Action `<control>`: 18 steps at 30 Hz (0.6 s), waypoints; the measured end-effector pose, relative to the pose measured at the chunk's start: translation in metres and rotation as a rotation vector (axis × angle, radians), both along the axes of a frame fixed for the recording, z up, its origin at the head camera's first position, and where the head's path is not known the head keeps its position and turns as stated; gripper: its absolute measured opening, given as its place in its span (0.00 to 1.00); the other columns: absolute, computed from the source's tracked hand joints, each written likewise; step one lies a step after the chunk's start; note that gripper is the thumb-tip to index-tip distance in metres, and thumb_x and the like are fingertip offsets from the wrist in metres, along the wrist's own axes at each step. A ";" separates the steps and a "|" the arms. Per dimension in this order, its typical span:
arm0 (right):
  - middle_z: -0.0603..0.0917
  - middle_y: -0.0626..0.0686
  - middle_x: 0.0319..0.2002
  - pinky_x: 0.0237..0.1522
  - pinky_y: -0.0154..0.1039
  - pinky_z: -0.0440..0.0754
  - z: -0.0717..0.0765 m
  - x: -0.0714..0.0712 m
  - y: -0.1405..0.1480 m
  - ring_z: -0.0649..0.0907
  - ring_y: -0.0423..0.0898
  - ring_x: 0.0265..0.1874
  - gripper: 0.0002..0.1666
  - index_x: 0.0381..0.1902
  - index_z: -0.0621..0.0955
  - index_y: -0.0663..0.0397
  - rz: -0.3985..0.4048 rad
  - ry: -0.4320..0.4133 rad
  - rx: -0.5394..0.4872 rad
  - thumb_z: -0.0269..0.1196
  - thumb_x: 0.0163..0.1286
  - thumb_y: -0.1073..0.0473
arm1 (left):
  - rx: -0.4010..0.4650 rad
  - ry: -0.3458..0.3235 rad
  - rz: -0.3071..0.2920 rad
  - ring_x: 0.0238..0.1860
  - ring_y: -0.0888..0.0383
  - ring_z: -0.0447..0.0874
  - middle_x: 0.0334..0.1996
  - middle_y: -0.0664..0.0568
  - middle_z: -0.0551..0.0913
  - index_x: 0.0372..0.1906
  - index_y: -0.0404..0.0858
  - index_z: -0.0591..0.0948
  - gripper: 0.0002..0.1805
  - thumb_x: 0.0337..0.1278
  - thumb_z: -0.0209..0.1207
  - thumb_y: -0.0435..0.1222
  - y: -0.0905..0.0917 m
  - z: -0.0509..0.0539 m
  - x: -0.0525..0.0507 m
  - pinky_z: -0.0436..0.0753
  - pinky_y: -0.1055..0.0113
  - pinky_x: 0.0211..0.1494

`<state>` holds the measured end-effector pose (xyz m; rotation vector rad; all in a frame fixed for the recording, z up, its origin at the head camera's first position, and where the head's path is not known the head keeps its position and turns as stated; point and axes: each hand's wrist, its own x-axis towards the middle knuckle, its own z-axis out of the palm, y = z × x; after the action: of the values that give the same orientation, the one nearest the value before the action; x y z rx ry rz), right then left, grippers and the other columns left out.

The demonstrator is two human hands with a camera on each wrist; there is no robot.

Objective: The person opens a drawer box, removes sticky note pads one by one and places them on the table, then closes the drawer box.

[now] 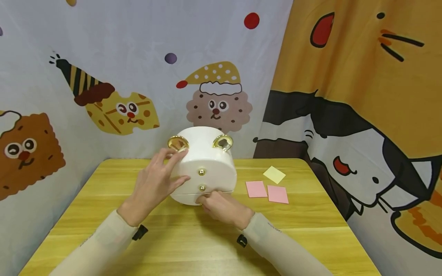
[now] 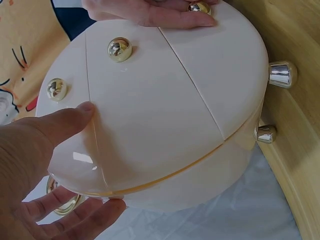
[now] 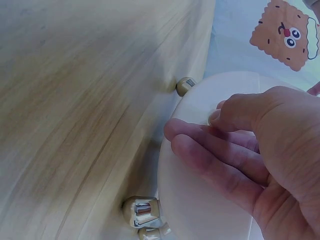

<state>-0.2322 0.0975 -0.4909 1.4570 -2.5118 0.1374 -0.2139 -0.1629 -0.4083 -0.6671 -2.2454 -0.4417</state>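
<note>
A white rounded drawer box [image 1: 203, 163] stands on the table, with gold ear-like rings [image 1: 223, 142] on top. Its front has thin drawer seams and gold ball knobs [image 2: 120, 49]. My left hand [image 1: 155, 182] steadies the box at its upper left, thumb on the front face and fingers around the side edge by one ring. Low on the front, my right hand [image 1: 224, 207] pinches the bottom drawer's knob [image 2: 200, 7] between thumb and fingers. That knob is mostly hidden in the head and right wrist views. The bottom drawer looks flush with the front.
Right of the box lie two pink sticky-note pads [image 1: 256, 189] and a yellow one [image 1: 274, 174] on the wooden table [image 1: 193, 245]. Shiny metal feet [image 2: 282, 74] hold up the box. A cartoon-printed cloth [image 1: 138, 46] hangs behind the table.
</note>
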 end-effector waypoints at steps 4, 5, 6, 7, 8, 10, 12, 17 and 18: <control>0.93 0.44 0.36 0.28 0.20 0.79 0.001 0.002 0.001 0.84 0.32 0.26 0.09 0.52 0.93 0.49 -0.003 -0.002 0.014 0.72 0.81 0.67 | 0.000 -0.001 0.006 0.50 0.41 0.91 0.61 0.37 0.85 0.79 0.45 0.84 0.49 0.51 0.93 0.45 0.000 0.000 0.000 0.84 0.60 0.20; 0.93 0.43 0.35 0.27 0.19 0.78 0.001 0.002 0.001 0.83 0.31 0.25 0.09 0.52 0.93 0.49 -0.005 -0.009 0.018 0.71 0.82 0.67 | 0.000 0.001 0.007 0.50 0.41 0.92 0.61 0.37 0.85 0.79 0.45 0.84 0.49 0.51 0.93 0.45 0.000 -0.001 0.000 0.85 0.59 0.20; 0.93 0.43 0.35 0.27 0.19 0.76 0.002 0.003 0.002 0.81 0.31 0.24 0.09 0.52 0.93 0.49 -0.006 -0.014 0.022 0.70 0.83 0.67 | 0.000 0.003 0.009 0.50 0.41 0.92 0.61 0.37 0.85 0.79 0.45 0.84 0.49 0.50 0.93 0.45 0.000 -0.001 0.000 0.85 0.58 0.20; 0.92 0.43 0.34 0.26 0.18 0.75 0.002 0.004 0.002 0.80 0.30 0.24 0.10 0.53 0.93 0.49 -0.006 -0.022 0.026 0.70 0.83 0.67 | 0.000 0.003 0.012 0.50 0.41 0.92 0.61 0.37 0.85 0.79 0.45 0.84 0.49 0.50 0.93 0.46 0.000 -0.001 0.000 0.85 0.57 0.20; 0.91 0.43 0.33 0.25 0.18 0.73 0.002 0.005 0.002 0.78 0.30 0.23 0.10 0.53 0.93 0.49 -0.005 -0.031 0.028 0.69 0.83 0.67 | 0.000 0.005 0.013 0.50 0.41 0.92 0.61 0.37 0.85 0.79 0.45 0.84 0.49 0.50 0.94 0.46 0.000 -0.002 0.000 0.86 0.57 0.20; 0.89 0.42 0.31 0.24 0.17 0.70 0.003 0.006 0.003 0.75 0.29 0.22 0.10 0.53 0.93 0.50 0.002 -0.046 0.031 0.69 0.83 0.68 | 0.000 0.006 0.015 0.50 0.40 0.92 0.61 0.37 0.85 0.79 0.45 0.84 0.50 0.50 0.94 0.46 0.000 -0.002 0.000 0.86 0.57 0.20; 0.87 0.41 0.29 0.23 0.17 0.68 0.004 0.008 0.003 0.72 0.28 0.22 0.11 0.53 0.93 0.50 0.006 -0.056 0.034 0.69 0.82 0.69 | -0.002 0.007 0.017 0.51 0.40 0.92 0.61 0.37 0.85 0.79 0.45 0.84 0.50 0.49 0.94 0.46 0.000 -0.002 0.000 0.85 0.57 0.20; 0.87 0.41 0.30 0.23 0.15 0.68 0.004 0.009 0.003 0.72 0.27 0.21 0.11 0.54 0.92 0.51 0.003 -0.056 0.045 0.70 0.81 0.69 | -0.008 0.011 0.018 0.52 0.40 0.92 0.61 0.38 0.85 0.79 0.45 0.84 0.50 0.50 0.94 0.46 0.000 -0.002 -0.001 0.84 0.59 0.19; 0.88 0.42 0.30 0.23 0.15 0.68 0.003 0.010 0.003 0.72 0.28 0.21 0.11 0.54 0.93 0.51 0.002 -0.055 0.047 0.70 0.81 0.68 | -0.008 0.012 0.018 0.52 0.40 0.92 0.61 0.38 0.85 0.79 0.45 0.84 0.50 0.50 0.93 0.46 0.000 -0.002 -0.001 0.84 0.59 0.19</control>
<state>-0.2226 0.1003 -0.4877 1.4927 -2.5739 0.1206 -0.2154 -0.1627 -0.4106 -0.6521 -2.2414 -0.4188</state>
